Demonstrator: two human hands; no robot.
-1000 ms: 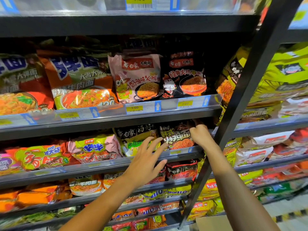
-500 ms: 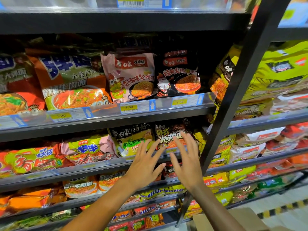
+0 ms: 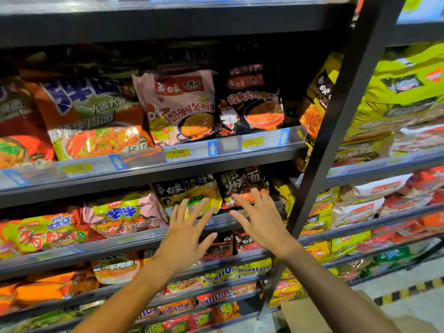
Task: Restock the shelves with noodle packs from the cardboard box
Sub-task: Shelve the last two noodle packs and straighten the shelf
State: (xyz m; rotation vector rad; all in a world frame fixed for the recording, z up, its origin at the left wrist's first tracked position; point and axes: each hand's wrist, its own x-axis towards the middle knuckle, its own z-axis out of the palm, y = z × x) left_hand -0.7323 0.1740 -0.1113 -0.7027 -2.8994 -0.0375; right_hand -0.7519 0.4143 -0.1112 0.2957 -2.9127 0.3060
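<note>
- The black pack [image 3: 242,186] stands on the shelf [image 3: 134,241], just left of the upright post [image 3: 329,145]; the yellow pack [image 3: 189,193] is beside it, farther from the post.
- Both hands are spread and empty: right hand [image 3: 260,218] before the black pack, left hand [image 3: 186,233] before the yellow pack.
- Step looks like straightening faced stock.
- The box [image 3: 310,316], at the post's foot, likely supplies the next pack.

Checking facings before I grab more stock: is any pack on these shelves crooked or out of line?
Mostly tidy. The pink noodle pack on the upper shelf tilts slightly, and the green-and-pink pack below it slumps sideways, crumpled. Both hands, left and right, are open and empty.
</note>
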